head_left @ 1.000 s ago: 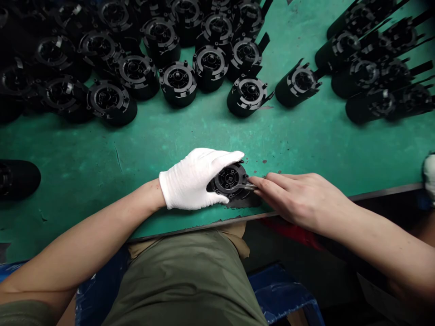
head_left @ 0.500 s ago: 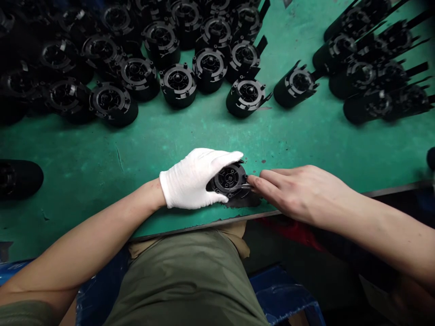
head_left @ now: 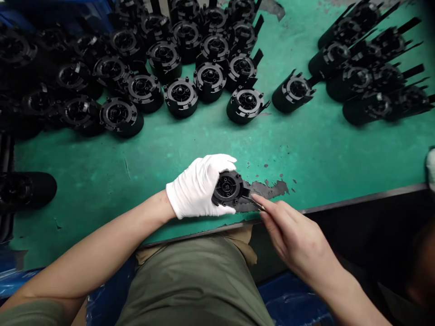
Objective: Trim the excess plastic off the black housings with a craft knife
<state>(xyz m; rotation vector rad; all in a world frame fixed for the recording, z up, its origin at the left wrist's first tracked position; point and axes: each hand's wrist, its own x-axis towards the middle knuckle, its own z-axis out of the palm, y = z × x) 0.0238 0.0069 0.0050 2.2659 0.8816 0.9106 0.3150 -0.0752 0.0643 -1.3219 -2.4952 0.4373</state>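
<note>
We held black housing in gloved left hand | right hand pinched tweezers at its rim | next needed steady tips

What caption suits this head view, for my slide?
A white-gloved left hand steadies a black housing on a green bench; the bare right hand holds tweezers at it.
</note>
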